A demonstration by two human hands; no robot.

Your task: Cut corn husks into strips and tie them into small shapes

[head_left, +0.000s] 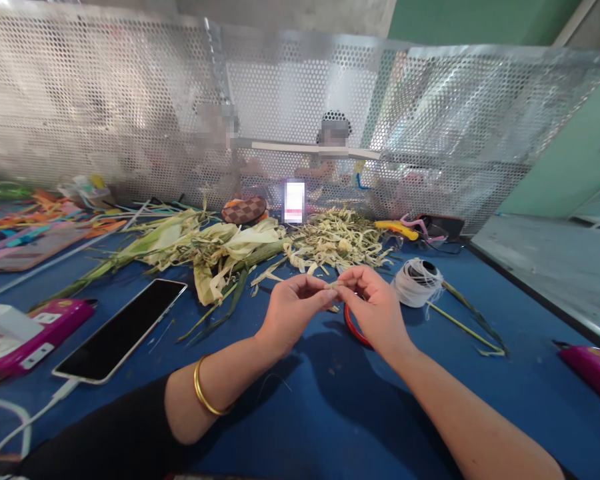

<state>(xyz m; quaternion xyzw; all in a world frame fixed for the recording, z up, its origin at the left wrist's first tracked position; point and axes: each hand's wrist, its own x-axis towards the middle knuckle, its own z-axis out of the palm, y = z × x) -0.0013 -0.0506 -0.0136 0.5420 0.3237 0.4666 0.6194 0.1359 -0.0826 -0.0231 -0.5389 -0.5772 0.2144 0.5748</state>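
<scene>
My left hand (293,310) and my right hand (375,307) meet above the blue table (300,400). Both pinch a thin pale strip of corn husk (333,285) between their fingertips. A red ring (353,327) lies on the table, partly hidden under my right hand. A gold bangle (205,393) sits on my left wrist. Just beyond the hands are whole corn husks and green stalks (205,250) and a heap of shredded husk strips (337,240). A spool of white thread (419,280) stands right of my right hand.
A black phone (123,330) on a white cable and a pink box (35,333) lie at the left. Another pink box (593,367) is at the right edge. Yellow pliers (397,230) and a checkered pouch (244,209) sit by the perforated metal screen (300,120), with people behind it.
</scene>
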